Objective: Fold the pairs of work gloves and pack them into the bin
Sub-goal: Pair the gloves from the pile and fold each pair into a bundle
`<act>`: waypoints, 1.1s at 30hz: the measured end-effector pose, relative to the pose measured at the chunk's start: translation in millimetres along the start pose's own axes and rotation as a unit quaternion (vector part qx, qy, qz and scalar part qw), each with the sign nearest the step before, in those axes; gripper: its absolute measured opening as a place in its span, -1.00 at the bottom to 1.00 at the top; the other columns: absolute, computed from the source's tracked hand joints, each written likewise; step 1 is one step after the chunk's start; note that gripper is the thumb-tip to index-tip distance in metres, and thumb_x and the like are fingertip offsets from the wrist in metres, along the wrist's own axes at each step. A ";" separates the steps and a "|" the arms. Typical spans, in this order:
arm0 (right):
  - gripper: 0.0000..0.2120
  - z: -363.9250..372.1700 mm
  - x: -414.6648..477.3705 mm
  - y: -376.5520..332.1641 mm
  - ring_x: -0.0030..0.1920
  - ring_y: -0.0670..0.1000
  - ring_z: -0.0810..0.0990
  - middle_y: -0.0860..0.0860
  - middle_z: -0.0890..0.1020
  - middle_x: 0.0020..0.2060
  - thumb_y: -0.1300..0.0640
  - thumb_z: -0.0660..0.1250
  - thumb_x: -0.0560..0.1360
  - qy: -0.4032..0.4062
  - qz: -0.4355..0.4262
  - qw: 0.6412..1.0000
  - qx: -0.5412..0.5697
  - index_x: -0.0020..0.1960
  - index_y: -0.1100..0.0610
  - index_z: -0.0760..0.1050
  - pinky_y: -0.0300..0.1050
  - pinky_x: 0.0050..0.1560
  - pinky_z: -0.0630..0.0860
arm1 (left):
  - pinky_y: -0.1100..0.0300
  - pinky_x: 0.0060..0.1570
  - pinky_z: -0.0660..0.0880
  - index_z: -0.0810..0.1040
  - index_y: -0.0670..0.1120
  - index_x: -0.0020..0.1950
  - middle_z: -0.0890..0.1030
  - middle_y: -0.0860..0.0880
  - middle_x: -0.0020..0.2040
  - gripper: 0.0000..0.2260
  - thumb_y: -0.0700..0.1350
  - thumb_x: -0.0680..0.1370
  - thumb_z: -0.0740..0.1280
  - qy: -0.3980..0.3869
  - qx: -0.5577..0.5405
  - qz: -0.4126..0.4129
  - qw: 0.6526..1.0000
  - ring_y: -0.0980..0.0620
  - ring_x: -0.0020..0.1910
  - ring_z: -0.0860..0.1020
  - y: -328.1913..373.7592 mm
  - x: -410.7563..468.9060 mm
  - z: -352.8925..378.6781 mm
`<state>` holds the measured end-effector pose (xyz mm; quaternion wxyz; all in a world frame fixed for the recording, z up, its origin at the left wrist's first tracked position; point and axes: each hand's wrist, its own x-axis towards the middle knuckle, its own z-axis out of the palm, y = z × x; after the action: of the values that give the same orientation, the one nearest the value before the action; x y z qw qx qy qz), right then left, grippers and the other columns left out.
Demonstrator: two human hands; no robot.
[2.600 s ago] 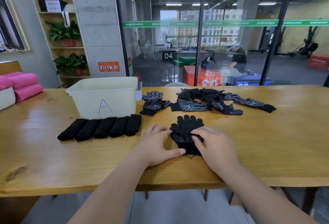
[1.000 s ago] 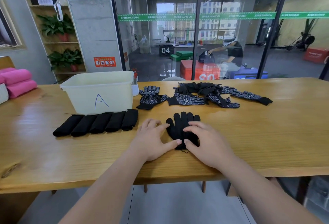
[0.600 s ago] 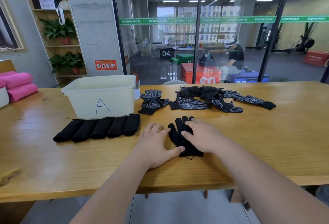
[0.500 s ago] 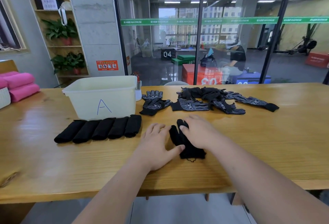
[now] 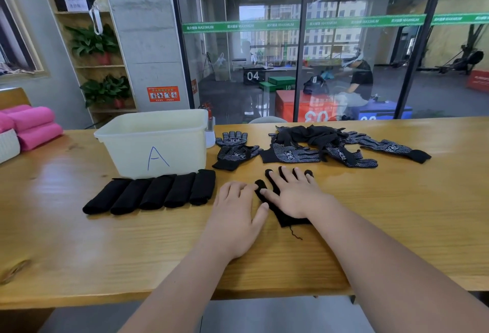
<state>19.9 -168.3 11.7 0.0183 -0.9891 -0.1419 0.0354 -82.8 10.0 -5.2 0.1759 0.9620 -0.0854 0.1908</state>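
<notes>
A black glove pair point(image 5: 287, 218) lies flat on the wooden table point(image 5: 397, 213) in front of me. My right hand point(image 5: 295, 193) lies spread on top of it, fingers straight over the glove fingers, whose black tips show beyond mine. My left hand point(image 5: 235, 208) rests flat on the table just left of the glove, thumb touching its edge. Several folded black glove rolls point(image 5: 153, 192) sit in a row before the cream bin marked "A" point(image 5: 156, 145). Loose dotted gloves point(image 5: 317, 147) are heaped behind, and one more pair point(image 5: 232, 150) lies beside the bin.
Pink rolled towels point(image 5: 31, 126) and a white basket point(image 5: 8, 146) stand at the far left of the table. A glass wall runs behind the table. A loose thread trails from the glove cuff toward the near table edge.
My right hand slid up from the glove's cuff and side and now lies spread flat over the whole glove. My left hand stayed beside it.
</notes>
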 end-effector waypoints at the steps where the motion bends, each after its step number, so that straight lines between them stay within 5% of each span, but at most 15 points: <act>1: -0.18 -0.7 2.8 0.7 0.69 0.20 -0.20 -0.02 -0.16 0.71 -0.55 -0.22 0.55 -0.003 0.001 1.000 0.001 0.70 -0.21 -0.19 0.28 0.65 -0.17 | 0.03 0.60 0.18 0.33 0.02 0.62 0.37 0.05 0.53 -0.45 0.25 0.70 0.08 0.000 -0.003 -0.002 1.000 0.02 0.58 0.16 -0.1 0.3 -0.2; 10: -0.15 9.7 -13.2 -3.3 0.70 0.18 -0.18 0.01 -0.14 0.72 -0.55 -0.16 0.56 0.054 -0.007 0.997 0.049 0.72 -0.15 -0.18 0.24 0.67 -0.12 | 0.01 0.61 0.18 0.32 0.06 0.63 0.36 0.13 0.57 -0.45 0.26 0.68 0.13 -0.013 -0.018 0.005 1.000 0.09 0.60 0.14 1.4 1.5 -4.9; 15: -0.40 13.1 -31.1 3.4 0.60 0.14 0.30 0.07 0.33 0.62 -0.25 -0.08 0.70 0.250 0.037 0.957 0.142 0.66 -0.05 0.19 0.18 0.60 0.21 | -0.04 0.63 0.08 0.21 0.12 0.68 0.28 0.14 0.65 -0.31 0.42 0.63 0.12 -0.084 0.010 0.018 0.996 0.08 0.66 0.08 4.4 -0.3 -5.9; 17: -0.43 13.9 -30.9 9.6 0.49 0.12 0.44 0.06 0.49 0.50 -0.21 -0.09 0.71 0.226 0.055 0.958 0.169 0.60 0.00 0.31 0.18 0.56 0.26 | -0.07 0.64 0.05 0.23 0.14 0.67 0.25 0.17 0.66 -0.26 0.49 0.59 0.09 -0.103 0.018 0.016 0.994 0.07 0.67 0.06 4.6 0.0 -5.7; 22: -0.54 10.4 -43.9 28.5 0.53 0.02 0.39 -0.05 0.42 0.55 -0.12 0.08 0.74 0.208 -0.016 0.946 0.248 0.60 -0.04 0.35 0.05 0.57 0.26 | -0.08 0.65 0.01 0.23 0.14 0.68 0.18 0.17 0.68 -0.22 0.53 0.56 0.09 -0.116 0.024 0.008 0.993 0.03 0.68 0.02 4.9 0.2 -7.3; 25: -0.66 6.1 -69.1 45.5 0.26 -0.18 0.49 -0.26 0.43 0.48 -0.09 0.29 0.69 0.196 -0.088 0.939 0.269 0.44 -0.17 0.52 -0.07 0.36 0.42 | -0.10 0.66 0.04 0.23 0.13 0.68 0.20 0.13 0.68 -0.23 0.51 0.57 0.09 -0.104 0.018 0.004 0.994 0.02 0.69 0.02 2.7 0.9 -5.7; 29: -0.84 10.1 -99.2 66.6 0.29 -0.22 0.54 -0.35 0.62 0.20 -0.05 0.51 0.55 0.216 -0.153 0.914 0.307 0.11 -0.24 0.69 -0.04 0.38 0.44 | -0.06 0.59 0.24 0.40 0.15 0.58 0.37 0.18 0.55 -0.38 0.42 0.60 0.19 -0.022 -0.004 0.050 0.999 0.10 0.59 0.16 1.8 -1.4 -7.2; 33: -0.87 11.4 -107.7 66.5 0.22 -0.17 0.57 -0.34 0.65 0.08 -0.09 0.57 0.48 0.203 -0.179 0.919 0.286 0.02 -0.22 0.71 0.03 0.31 0.48 | 0.00 0.43 0.40 0.64 0.20 0.31 0.53 0.29 0.30 -0.61 0.34 0.58 0.35 0.004 -0.043 0.152 0.987 0.21 0.41 0.36 6.8 -7.8 -12.6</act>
<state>-65.4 -262.2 4.2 0.3353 -0.8857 -0.2933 -0.1312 -95.7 9.2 4.7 0.1862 0.9287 -0.2380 0.2150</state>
